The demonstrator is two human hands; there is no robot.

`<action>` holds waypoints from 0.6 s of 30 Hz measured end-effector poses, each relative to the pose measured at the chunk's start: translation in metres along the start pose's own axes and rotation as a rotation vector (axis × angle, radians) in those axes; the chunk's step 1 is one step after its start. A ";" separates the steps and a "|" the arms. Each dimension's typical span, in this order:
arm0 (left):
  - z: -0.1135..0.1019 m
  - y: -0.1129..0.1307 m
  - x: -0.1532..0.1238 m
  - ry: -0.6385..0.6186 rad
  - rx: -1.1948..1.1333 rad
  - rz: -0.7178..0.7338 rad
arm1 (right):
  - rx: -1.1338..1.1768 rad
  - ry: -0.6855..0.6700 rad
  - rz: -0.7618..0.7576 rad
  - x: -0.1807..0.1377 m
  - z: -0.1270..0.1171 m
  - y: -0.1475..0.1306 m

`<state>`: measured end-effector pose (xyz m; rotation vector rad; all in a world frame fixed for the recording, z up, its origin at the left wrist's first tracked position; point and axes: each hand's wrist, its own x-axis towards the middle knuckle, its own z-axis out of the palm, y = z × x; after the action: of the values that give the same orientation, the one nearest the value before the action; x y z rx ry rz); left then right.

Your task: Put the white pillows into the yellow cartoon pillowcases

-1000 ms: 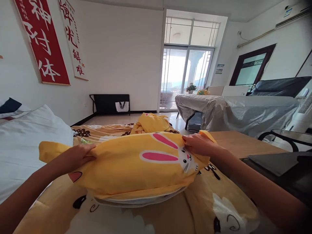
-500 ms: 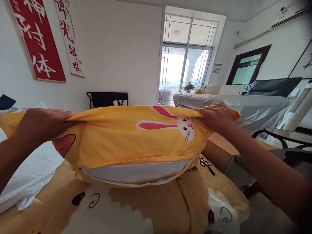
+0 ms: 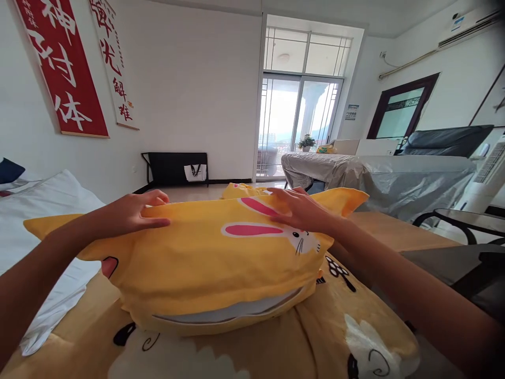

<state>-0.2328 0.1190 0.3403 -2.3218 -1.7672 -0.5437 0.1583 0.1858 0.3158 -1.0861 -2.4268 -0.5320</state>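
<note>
A pillow in a yellow pillowcase stands on its long side in front of me. A white rabbit with pink ears is printed on its right part. Along the lower front the case's mouth gapes slightly, and the white inner pillow shows there. My left hand straddles the upper edge left of the middle, thumb in front and fingers behind. On the right, my right hand holds the same edge over the rabbit print, its thumb on an ear. Both fingertips behind the edge are partly hidden.
The pillow rests on a tan blanket with sheep prints. White bedding lies at the left. Behind the pillow shows another yellow cloth. To the right are a plastic-covered piece of furniture and a brown board.
Both hands have moved inward along the upper edge from the bunched corners, which now stick out freely. The pillow has sunk lower, and its opening has narrowed.
</note>
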 end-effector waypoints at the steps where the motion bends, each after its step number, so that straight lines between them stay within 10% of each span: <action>1: 0.000 0.013 0.007 -0.083 0.017 0.013 | 0.034 -0.027 -0.020 0.009 0.003 -0.015; 7: 0.029 0.078 0.037 -0.202 0.210 0.225 | 0.027 -0.229 -0.118 0.039 0.021 -0.071; 18: 0.056 0.098 0.003 -0.145 0.438 0.480 | -0.297 -0.246 -0.347 0.005 0.007 -0.115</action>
<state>-0.1285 0.1141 0.2976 -2.3700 -1.1501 0.0844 0.0658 0.1209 0.2929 -0.8842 -2.8418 -0.9452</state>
